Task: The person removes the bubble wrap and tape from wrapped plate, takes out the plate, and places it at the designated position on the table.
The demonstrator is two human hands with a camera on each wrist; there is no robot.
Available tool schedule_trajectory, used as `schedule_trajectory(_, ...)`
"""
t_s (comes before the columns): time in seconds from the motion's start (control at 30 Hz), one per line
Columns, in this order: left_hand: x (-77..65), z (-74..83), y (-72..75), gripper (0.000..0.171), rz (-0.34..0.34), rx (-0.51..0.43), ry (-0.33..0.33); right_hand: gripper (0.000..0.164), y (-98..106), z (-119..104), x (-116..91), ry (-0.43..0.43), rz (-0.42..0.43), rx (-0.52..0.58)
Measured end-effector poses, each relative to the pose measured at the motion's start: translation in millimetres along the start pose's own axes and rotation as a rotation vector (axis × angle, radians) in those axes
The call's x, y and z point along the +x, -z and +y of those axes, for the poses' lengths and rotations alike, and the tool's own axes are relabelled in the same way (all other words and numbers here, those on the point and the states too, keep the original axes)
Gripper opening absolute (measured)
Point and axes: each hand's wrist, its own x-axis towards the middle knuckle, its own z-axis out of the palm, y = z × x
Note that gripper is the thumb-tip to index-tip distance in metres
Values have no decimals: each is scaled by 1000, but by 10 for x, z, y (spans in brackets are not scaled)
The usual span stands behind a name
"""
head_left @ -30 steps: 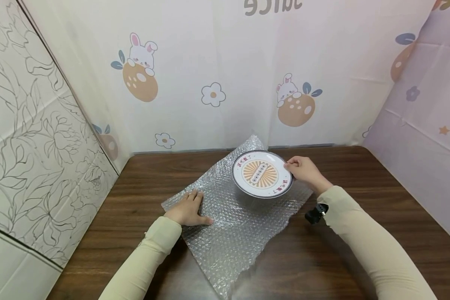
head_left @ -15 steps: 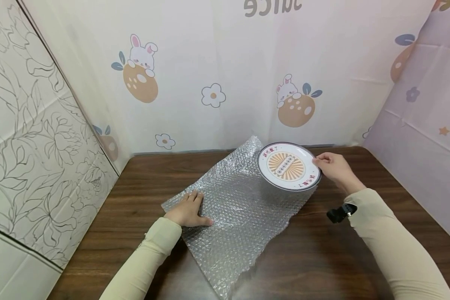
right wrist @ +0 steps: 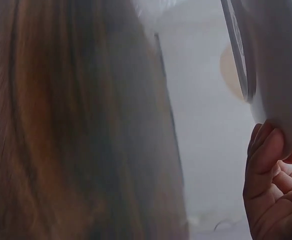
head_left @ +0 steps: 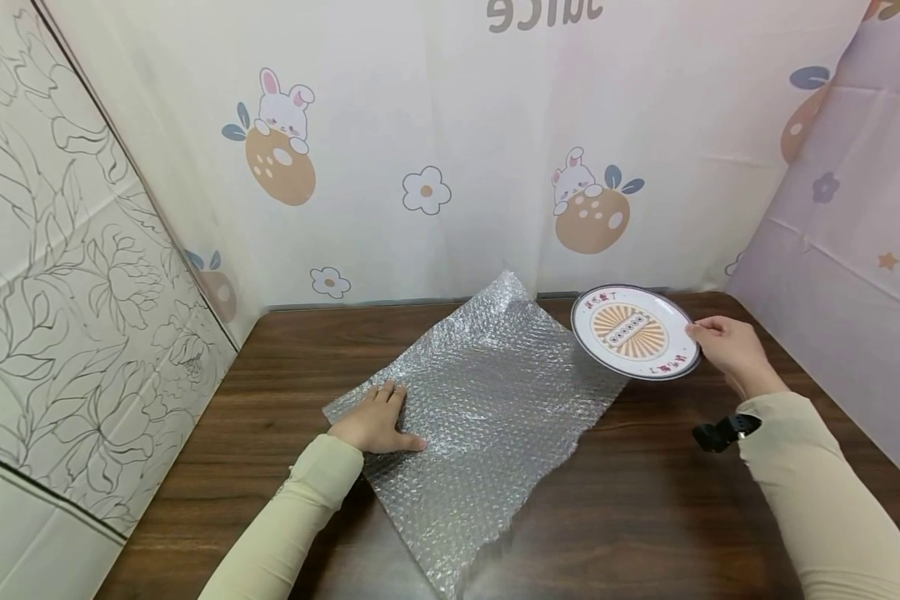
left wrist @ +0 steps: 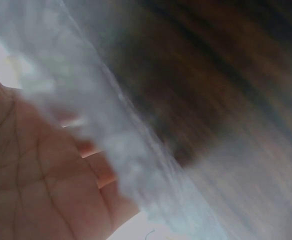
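Note:
My right hand [head_left: 735, 350] pinches the right rim of a white plate [head_left: 633, 333] with a dark edge, an orange sunburst and red characters. In the right wrist view the plate [right wrist: 278, 65] is held off the table, thumb on one face and fingers curled under the other. A sheet of bubble wrap [head_left: 487, 400] lies flat and slanted on the table, its right corner partly overlapped by the plate in the head view. On the left edge of the wrap rests my left hand [head_left: 378, 421], fingers spread. The left wrist view shows that palm [left wrist: 41, 170] beside the wrap's blurred edge.
The dark wood table [head_left: 600, 517] reaches back to a curtain [head_left: 435, 108] printed with rabbits and fruit. A panel with flower line drawings [head_left: 60, 250] borders the left side. A black strap device [head_left: 723, 433] sits on my right wrist.
My right hand has carried the plate rightward, from above the middle of the bubble wrap to its right corner. The left hand and the wrap have stayed in place.

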Motion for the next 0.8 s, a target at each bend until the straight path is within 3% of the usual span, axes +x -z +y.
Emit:
schedule_trajectory(0.2,-6,2,5,102,-1,-5,1,63,45,213,13,-64,2,-4)
schedule_trajectory(0.8,-51,-29,21,104,4,-12,44,56,85,601,1,-144,-26,-34)
